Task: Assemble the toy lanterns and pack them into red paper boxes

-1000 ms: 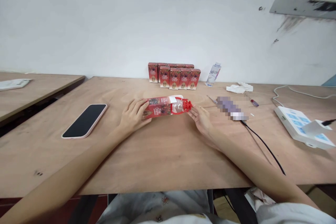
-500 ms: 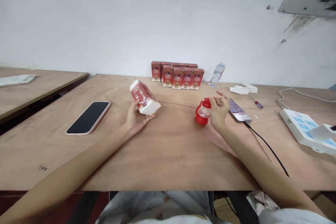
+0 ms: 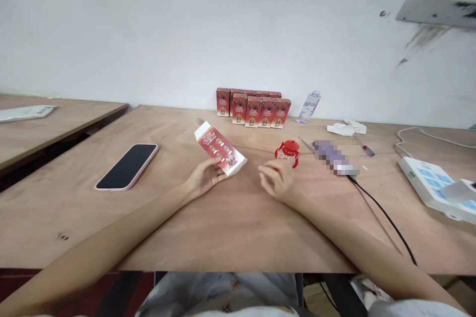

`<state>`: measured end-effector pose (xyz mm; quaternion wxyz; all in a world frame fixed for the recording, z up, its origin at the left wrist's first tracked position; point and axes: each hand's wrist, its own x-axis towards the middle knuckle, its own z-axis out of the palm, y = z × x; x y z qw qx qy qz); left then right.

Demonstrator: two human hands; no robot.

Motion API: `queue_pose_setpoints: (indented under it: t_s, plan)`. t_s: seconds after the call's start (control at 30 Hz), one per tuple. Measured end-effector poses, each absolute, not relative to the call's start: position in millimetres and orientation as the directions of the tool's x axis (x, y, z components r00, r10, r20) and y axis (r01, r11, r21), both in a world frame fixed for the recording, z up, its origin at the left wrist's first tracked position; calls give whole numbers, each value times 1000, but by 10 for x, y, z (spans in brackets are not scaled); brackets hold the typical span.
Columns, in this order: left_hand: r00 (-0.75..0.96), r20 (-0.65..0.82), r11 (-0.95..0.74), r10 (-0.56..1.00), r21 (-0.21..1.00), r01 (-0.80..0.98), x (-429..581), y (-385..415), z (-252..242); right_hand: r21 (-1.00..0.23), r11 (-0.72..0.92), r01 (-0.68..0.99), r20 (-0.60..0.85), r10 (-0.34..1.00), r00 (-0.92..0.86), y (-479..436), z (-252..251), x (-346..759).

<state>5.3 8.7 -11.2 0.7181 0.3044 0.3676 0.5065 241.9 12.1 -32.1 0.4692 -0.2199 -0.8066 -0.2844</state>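
Observation:
My left hand (image 3: pixel 205 177) is closed around the lower end of a small red and white printed carton (image 3: pixel 220 148). The carton is tilted, its printed face up, with a white end at the upper left and a pale end toward my right hand. A small red lantern (image 3: pixel 290 147) with a clear middle stands on the table. Just in front of it is my right hand (image 3: pixel 278 181), its fingers loosely bent and apart with nothing visible in them. This hand hides the lantern's lower part.
Several red cartons (image 3: pixel 254 111) stand in rows by the wall, beside a clear bottle (image 3: pixel 309 107). A dark-screened phone (image 3: pixel 127 167) lies left. To the right are a cabled phone (image 3: pixel 332 156), crumpled tissue (image 3: pixel 346 129), a small screwdriver (image 3: pixel 368 150) and a white power strip (image 3: pixel 433 183).
My right hand has let go of the lantern and moved left and nearer to me. The lantern now stands turned. My left hand has shifted right, turning the carton's printed face up.

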Motion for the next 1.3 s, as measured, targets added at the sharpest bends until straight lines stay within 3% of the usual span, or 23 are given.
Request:
queue_pose_setpoints:
  t_s: [0.13,0.4,0.8,1.03,1.2,1.3]
  plan:
    - [298,-228,352,927,806,-476,112,43,-147,324,770,549,786,105,-610,3,-310,2222]
    - [205,-171,247,964,863,-441,157,18,-167,137,827,546,712,301,-634,-10,-346,2196]
    - [181,-114,186,977,868,-461,185,-2,-217,47,783,620,709,411,-573,-1,-373,2188]
    - [254,-135,244,958,849,-469,119,52,-217,-179,849,497,716,459,-526,-42,-328,2230]
    - [310,-154,293,938,829,-476,84,107,-227,-395,852,345,613,524,-591,-65,-333,2227]
    - [334,-145,302,931,819,-487,78,116,-222,-475,807,351,571,586,-575,-75,-337,2217]
